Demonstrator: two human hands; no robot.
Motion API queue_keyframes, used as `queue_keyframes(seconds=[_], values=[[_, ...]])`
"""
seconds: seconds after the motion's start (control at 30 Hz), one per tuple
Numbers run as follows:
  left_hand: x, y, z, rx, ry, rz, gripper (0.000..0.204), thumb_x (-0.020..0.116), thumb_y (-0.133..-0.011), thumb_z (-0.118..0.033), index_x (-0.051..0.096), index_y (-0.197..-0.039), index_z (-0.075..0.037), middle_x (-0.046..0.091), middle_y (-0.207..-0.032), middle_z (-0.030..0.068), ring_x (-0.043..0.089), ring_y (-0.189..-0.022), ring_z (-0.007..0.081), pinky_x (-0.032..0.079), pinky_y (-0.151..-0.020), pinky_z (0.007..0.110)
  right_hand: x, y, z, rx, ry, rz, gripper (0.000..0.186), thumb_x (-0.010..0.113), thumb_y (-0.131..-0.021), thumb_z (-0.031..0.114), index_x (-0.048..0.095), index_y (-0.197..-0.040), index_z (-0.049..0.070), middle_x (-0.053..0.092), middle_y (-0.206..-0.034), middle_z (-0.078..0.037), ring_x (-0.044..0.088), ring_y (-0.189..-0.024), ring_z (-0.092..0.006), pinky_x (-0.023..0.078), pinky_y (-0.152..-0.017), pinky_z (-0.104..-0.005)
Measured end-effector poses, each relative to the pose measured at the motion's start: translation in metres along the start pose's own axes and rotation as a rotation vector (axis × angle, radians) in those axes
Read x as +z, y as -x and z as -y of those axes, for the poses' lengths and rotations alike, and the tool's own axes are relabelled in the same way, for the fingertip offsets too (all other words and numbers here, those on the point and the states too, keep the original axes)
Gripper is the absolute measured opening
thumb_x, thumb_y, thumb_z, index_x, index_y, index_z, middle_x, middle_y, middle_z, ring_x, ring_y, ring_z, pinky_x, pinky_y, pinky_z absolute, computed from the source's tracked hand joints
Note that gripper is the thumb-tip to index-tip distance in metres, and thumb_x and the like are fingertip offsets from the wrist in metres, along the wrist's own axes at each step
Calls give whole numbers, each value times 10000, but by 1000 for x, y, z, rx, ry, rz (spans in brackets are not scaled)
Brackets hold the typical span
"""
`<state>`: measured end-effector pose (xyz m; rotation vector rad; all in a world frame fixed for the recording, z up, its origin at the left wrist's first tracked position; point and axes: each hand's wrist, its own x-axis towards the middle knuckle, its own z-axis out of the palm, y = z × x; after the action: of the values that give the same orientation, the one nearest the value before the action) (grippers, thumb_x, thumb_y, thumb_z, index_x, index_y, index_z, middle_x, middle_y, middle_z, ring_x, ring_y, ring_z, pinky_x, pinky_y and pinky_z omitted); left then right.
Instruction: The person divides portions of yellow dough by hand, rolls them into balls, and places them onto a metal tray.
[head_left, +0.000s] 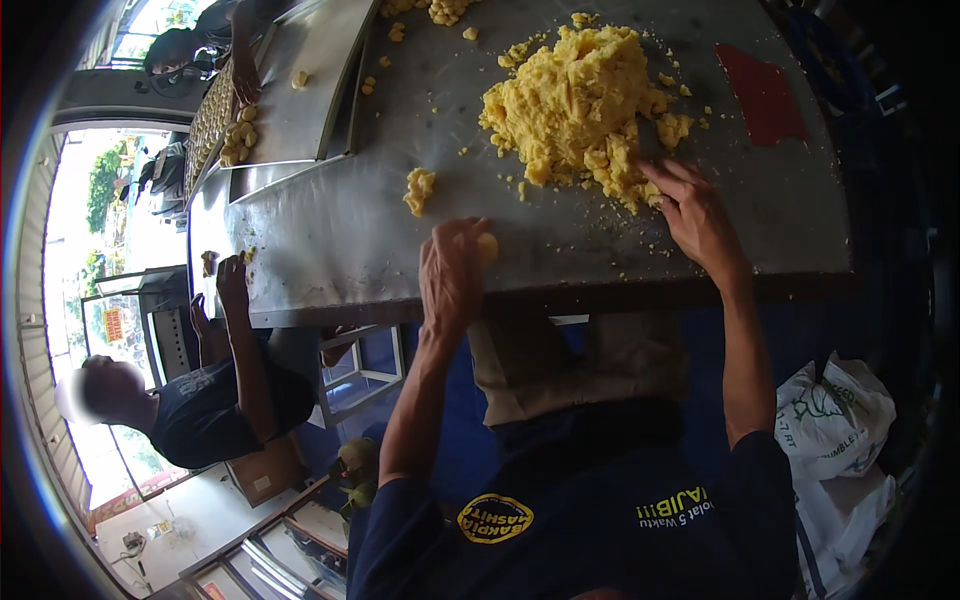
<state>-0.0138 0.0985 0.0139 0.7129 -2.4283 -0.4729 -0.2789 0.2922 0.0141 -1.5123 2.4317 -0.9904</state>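
A large mound of crumbly yellow dough (575, 100) sits on the metal table (330, 240) ahead of me. My right hand (697, 220) reaches to the mound's near right edge, its fingers stretched out and apart, the fingertips touching loose dough. Closer to the table's front edge, my left hand (452, 275) is curled, somewhat blurred. A small pale yellow dough ball (488, 248) shows at its fingers, partly covered by them. Beyond that hand lies a loose lump of dough (419, 190).
A red flat scraper (760, 95) lies at the right. At the far left, a metal tray (300, 110) has several dough balls (238, 137) beside it. One co-worker's hand (246, 82) is near them; another co-worker (215, 400) sits at the table's left end. White bags (835, 415) stand right of me.
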Motion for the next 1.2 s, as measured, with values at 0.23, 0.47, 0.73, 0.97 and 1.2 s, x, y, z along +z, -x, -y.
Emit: queue_keyframes(seconds=[0.23,0.47,0.73,0.97,1.2], values=[[30,-56,17,26,-322,42,242,486,-1030,-282,573,-939,-76,594,-1011,156,560,-978,347,390,-830,480,4,0,3,75,-75,-21,382,603,-851,-82,694,-1198,46,690,-1116,-142,641,-1043,-353,516,-894,-427],[-1,-19,28,66,-97,230,272,607,-948,-216,588,-1177,-70,585,-1183,162,540,-1146,376,392,-1023,490,13,19,16,-1,-4,-176,442,619,-858,-70,650,-1279,63,639,-1241,-166,605,-1100,-373,509,-912,-437],[-56,-39,54,-309,175,-485,335,686,-871,-3,617,-1198,-19,631,-1161,197,653,-1009,298,552,-828,410,29,13,-5,30,287,-102,524,625,-879,-38,559,-1392,43,635,-1243,-180,598,-1099,-354,488,-920,-457],[-11,-76,100,-24,107,95,201,649,-898,-131,668,-1069,-26,685,-1036,194,655,-987,369,509,-846,445,20,8,-17,174,165,-30,510,644,-881,-8,565,-1383,34,590,-1173,-239,571,-1104,-386,471,-936,-463],[-40,-60,85,-405,310,248,284,608,-945,-192,616,-1131,22,720,-911,155,721,-801,217,562,-696,356,28,38,18,126,181,-143,431,625,-890,-33,621,-1317,26,576,-1269,-235,572,-1170,-396,484,-956,-430]])
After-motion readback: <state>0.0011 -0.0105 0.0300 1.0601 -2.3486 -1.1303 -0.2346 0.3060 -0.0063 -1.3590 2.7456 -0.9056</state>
